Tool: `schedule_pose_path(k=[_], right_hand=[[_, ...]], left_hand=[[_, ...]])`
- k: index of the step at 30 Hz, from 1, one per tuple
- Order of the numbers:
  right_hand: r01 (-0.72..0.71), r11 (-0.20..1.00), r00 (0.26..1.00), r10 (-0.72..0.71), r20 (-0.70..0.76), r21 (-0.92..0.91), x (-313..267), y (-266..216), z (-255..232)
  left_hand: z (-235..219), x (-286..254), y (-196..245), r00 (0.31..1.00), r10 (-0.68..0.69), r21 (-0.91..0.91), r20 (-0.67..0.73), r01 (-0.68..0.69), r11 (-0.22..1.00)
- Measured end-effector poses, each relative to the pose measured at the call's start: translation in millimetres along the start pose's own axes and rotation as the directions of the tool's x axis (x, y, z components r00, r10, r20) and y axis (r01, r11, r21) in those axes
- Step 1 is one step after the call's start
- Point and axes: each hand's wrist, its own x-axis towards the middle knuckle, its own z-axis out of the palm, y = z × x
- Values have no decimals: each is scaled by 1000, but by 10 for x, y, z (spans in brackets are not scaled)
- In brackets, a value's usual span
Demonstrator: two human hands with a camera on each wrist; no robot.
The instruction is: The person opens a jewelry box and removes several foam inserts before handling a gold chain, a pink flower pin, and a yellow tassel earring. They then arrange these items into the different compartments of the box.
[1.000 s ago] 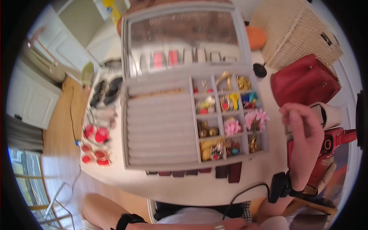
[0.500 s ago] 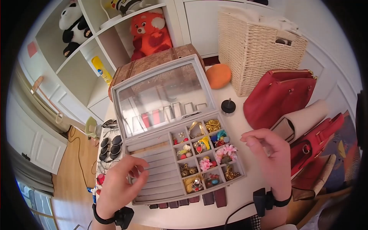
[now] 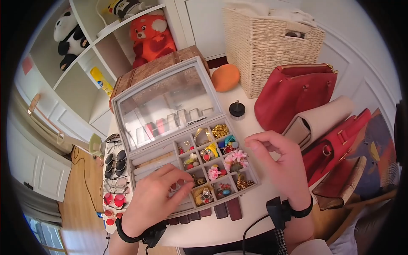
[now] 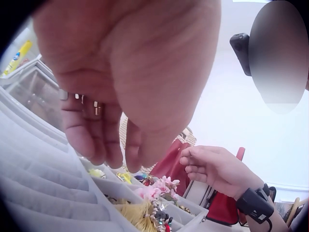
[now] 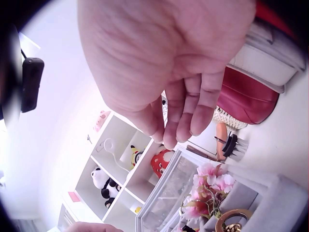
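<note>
A grey jewelry box lies on the table with its glass lid raised. Jewelry fills its square compartments, among it pink flowers, gold chains and a brass piece. Over the padded rolls and the left compartments hovers my left hand, fingers relaxed and bent, with nothing seen in them. Just right of the box my right hand hangs in the air, fingers loosely bent and empty. In the left wrist view the left fingers point down above the box.
Sunglasses line the table's left side. Behind the box are a brown case and an orange disc. A black round brush, a woven basket and a red bag stand to the right, with more bags nearer.
The head view has tilted up and shifted since the earliest frame. My left hand has come in over the box and moved right from the rolls towards the compartments. My right hand remains beside the box.
</note>
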Motion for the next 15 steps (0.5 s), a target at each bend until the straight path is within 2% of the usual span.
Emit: schedule_pose_path(k=[7, 10, 13, 15], right_hand=[[43, 999, 999, -42, 23, -12, -4, 36, 18], [64, 997, 998, -63, 22, -33, 9, 28, 16], [57, 995, 998, -55, 28, -78, 17, 8, 11], [42, 994, 999, -38, 35, -104, 22, 4, 10]], left_hand=[[-104, 227, 68, 999, -16, -4, -32, 16, 1000], [-57, 325, 36, 997, 28, 6, -67, -27, 1000], [21, 376, 29, 997, 77, 5, -28, -77, 997], [64, 382, 50, 981, 188, 69, 42, -190, 979]])
